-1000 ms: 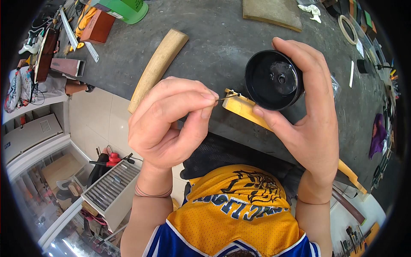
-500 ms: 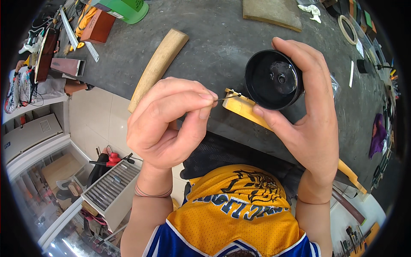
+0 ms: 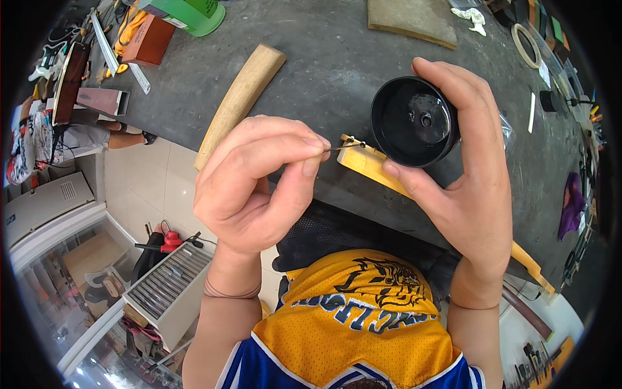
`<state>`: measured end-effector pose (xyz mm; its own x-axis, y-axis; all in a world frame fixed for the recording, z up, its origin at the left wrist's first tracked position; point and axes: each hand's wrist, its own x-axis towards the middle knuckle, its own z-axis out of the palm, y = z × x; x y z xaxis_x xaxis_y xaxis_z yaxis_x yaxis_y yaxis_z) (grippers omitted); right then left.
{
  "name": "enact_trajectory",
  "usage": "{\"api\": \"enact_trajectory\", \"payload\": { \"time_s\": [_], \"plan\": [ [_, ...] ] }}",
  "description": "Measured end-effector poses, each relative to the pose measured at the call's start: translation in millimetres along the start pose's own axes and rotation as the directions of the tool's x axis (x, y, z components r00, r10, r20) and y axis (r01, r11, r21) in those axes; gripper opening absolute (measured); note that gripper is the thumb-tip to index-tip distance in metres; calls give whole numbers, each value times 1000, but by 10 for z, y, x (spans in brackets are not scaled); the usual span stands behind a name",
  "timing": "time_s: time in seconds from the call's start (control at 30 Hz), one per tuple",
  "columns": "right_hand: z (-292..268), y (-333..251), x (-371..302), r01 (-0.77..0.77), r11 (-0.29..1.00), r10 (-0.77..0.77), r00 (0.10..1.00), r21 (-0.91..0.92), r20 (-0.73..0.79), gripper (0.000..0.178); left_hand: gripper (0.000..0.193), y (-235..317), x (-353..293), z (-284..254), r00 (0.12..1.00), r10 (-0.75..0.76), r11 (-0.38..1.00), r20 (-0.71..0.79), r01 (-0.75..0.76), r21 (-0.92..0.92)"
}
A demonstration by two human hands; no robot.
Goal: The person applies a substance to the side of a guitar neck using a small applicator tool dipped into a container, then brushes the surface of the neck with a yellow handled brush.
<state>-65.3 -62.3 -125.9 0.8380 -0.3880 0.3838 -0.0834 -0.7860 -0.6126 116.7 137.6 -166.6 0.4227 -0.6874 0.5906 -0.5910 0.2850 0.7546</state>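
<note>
Between the thumb and fingertips of my left hand [image 3: 253, 188], closed in a pinch, is a thin dark stick [image 3: 338, 148] pointing right. Small dark knobs show around its far end; I cannot tell whether they belong to it or to the wood behind. My right hand [image 3: 476, 155] is curled around a round, shallow black cup [image 3: 394, 142], tilted so that its shiny inside shows. The stick's end is just left of the cup, apart from it in the picture. Behind and below them lies a long yellow wooden piece [image 3: 372, 170], partly hidden by my right hand and forearm.
A curved wooden bar [image 3: 243, 97] lies on the dark worktop [image 3: 311, 71] beyond my left hand. Farther off are a green container [image 3: 194, 13], a reddish-brown block [image 3: 150, 40], a flat board [image 3: 411, 23] and a tape roll [image 3: 525, 45]. Another person [image 3: 84, 133] is at the far left.
My left hand has shifted very slightly right with the stick. My right hand and the cup are nearly still. At the far left, the other person's body and leg have moved to the right.
</note>
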Motion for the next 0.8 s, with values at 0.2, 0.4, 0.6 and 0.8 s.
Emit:
{"api": "enact_trajectory", "payload": {
  "time_s": [0.2,0.4,0.6,0.8],
  "plan": [
    [5,2,-1,-6,1000,6,1000,7,-3,90,15,11,18,-30,999,2,1000,-34,-3,-26],
    [14,-6,-1,-16,1000,16,1000,22,-8,90,15,-11,2,-43,998,22,1000,-50,-21,22],
    [15,3,1,-8,1000,9,1000,28,-11,89,17,-6,6,-33,998,63,994,-28,-60,88],
    [10,-4,-4,-9,1000,9,1000,20,-9,89,19,9,27,-30,996,88,989,-8,-86,124]
  ]
}}
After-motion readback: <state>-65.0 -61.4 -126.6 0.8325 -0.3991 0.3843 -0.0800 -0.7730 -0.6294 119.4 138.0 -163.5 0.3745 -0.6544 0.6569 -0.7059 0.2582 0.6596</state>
